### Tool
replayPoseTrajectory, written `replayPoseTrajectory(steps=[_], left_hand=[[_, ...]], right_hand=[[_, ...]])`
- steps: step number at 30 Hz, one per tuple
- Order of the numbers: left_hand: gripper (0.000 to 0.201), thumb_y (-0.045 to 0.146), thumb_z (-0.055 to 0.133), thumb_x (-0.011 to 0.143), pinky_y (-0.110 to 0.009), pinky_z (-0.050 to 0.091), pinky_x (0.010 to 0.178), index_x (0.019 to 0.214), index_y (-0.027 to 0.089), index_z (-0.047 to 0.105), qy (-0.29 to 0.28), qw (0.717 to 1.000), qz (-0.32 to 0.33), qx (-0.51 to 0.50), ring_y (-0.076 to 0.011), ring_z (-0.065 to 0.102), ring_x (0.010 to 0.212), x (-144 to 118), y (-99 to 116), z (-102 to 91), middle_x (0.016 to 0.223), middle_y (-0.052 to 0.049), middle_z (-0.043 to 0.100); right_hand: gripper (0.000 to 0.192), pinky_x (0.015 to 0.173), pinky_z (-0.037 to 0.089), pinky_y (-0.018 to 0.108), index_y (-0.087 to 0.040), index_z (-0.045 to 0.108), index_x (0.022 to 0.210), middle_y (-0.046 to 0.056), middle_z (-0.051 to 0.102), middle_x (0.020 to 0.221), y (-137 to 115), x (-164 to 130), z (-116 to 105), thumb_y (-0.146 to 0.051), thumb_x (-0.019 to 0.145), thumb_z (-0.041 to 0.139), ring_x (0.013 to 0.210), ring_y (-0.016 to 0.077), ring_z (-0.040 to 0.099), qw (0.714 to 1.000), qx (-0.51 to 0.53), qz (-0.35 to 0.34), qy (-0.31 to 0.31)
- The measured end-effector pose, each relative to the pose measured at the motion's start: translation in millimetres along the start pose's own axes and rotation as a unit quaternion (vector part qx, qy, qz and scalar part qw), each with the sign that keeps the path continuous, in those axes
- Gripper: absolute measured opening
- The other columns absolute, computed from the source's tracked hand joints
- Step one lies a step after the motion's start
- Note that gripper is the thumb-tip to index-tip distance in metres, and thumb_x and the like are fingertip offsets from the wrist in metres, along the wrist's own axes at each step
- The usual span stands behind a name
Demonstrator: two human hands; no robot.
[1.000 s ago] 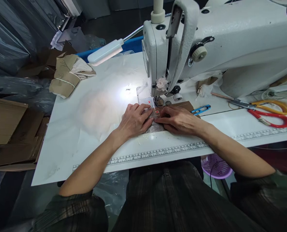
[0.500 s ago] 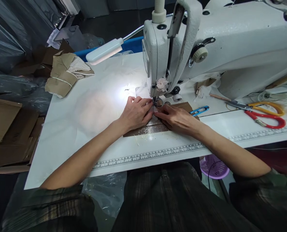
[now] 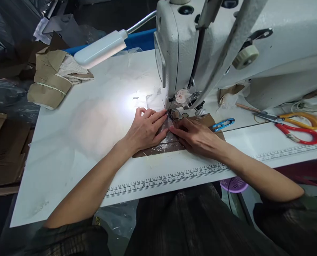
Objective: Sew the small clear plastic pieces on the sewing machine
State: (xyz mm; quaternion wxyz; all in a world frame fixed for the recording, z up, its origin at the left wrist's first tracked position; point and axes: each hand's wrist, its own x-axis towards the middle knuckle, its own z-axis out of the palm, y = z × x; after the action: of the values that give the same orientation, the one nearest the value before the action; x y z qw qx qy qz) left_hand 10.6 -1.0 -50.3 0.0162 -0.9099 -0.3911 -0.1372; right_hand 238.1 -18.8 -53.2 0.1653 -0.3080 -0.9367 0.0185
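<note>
Here, the brown fabric lies flat on the white table, its far edge pushed up under the presser foot of the sewing machine. Your left hand rests palm down on the fabric's left part, fingers spread and pointing toward one o'clock, tips just beside the foot. Your right hand lies flat on the right part, fingers close together and pointing toward ten o'clock — its fingertips nearly meet the left hand's just before the foot. Neither hand pinches anything; both press the fabric down. At three o'clock from your right hand lie blue snips, and farther the same way red and yellow scissors. A lamp hangs at eleven o'clock, a tan bundle beyond it at ten.
</note>
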Motion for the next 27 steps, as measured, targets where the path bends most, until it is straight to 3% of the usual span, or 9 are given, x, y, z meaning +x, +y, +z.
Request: replayPoseTrajectory(steps=[27], left_hand=[[0.040, 0.038, 0.042, 0.099, -0.052, 0.033, 0.092, 0.130, 0.019, 0.058, 0.002, 1.000, -0.017, -0.001, -0.0302, 0.055, 0.107, -2.4, 6.0, 1.4, 0.143, -0.011, 0.056]], right_hand=[[0.032, 0.073, 0.056, 0.041, -0.011, 0.067, 0.112, 0.015, 0.057, 0.099, 0.0, -0.8, 3.2, -0.018, 0.096, 0.041, 0.085, 0.0231, 0.057, 0.998, 0.053, 0.019, 0.031]])
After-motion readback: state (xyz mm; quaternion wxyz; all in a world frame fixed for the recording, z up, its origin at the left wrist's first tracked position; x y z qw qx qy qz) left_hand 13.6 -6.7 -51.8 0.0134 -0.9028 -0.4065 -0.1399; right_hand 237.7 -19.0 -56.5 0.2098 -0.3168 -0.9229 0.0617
